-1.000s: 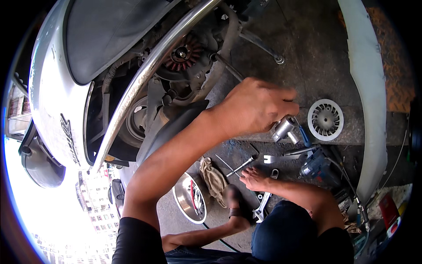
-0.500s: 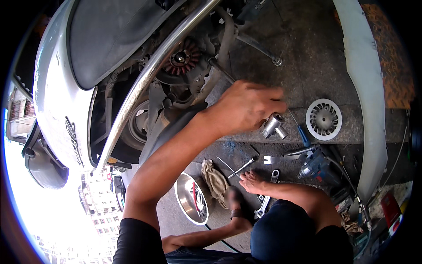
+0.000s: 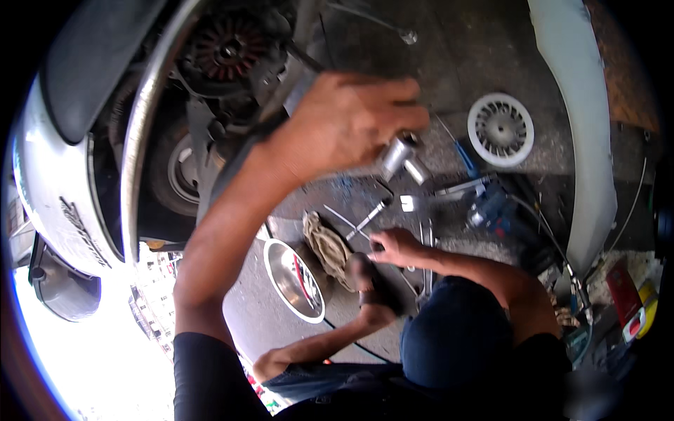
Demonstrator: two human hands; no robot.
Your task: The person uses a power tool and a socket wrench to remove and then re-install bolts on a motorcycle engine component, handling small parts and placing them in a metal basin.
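Note:
My left hand (image 3: pixel 351 119) reaches out over the ground beside the scooter's open engine (image 3: pixel 225 49). It grips a shiny silver socket tool (image 3: pixel 400 154) that sticks out below the fingers. My right hand (image 3: pixel 394 245) is low by my knee. Its fingers curl on the near end of a thin metal wrench (image 3: pixel 365 221) lying on the concrete. A crumpled brown rag (image 3: pixel 326 245) lies just left of that hand.
A white scooter body (image 3: pixel 56 182) and its rear wheel (image 3: pixel 182 168) fill the left. A round metal bowl (image 3: pixel 288 281) sits near my foot (image 3: pixel 365 277). A white fan cover (image 3: pixel 500 130), a blue tool (image 3: pixel 491 207) and a long white panel (image 3: pixel 583 140) lie at right.
My left hand has carried the silver socket tool up and to the left, closer to the engine. My right hand has stayed at the wrench on the ground.

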